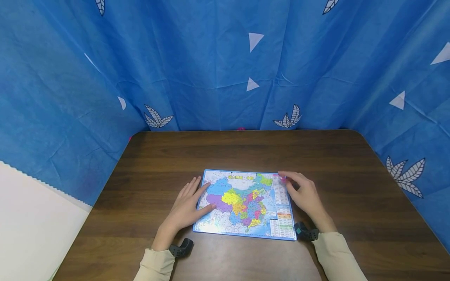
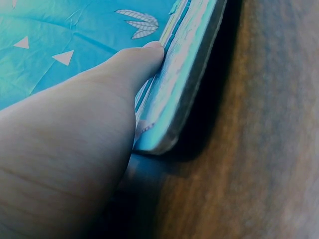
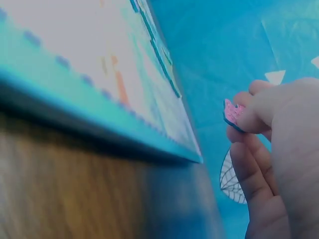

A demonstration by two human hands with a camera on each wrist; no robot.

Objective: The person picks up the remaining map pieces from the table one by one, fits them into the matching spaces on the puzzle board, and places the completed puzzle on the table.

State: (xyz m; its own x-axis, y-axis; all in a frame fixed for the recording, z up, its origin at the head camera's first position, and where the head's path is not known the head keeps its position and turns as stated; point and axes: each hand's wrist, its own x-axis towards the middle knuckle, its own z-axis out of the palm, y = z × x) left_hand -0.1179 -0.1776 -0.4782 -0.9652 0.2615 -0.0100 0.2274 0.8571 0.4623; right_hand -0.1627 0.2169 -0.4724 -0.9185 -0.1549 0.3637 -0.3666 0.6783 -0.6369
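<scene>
A map puzzle board (image 1: pixel 242 234) with a blue border and multicoloured regions lies flat on the table. My left hand (image 1: pixel 186 208) rests at its left side, fingers spread and the thumb reaching over the map. In the left wrist view the thumb lies on the board's surface (image 2: pixel 167 107). Over the board's upper right corner, my right hand (image 1: pixel 306 195) pinches a small pink puzzle piece (image 3: pixel 231 112) between thumb and fingertips. The piece has a dark edge and sits clear of the board in the right wrist view.
The dark wooden table (image 1: pixel 168 152) extends around the board on every side. A blue curtain (image 1: pixel 211 66) with white triangles and leaves hangs behind it. White cloth (image 1: pixel 31 222) with a scalloped edge is at the left. Each wrist wears a black camera band (image 1: pixel 182 248).
</scene>
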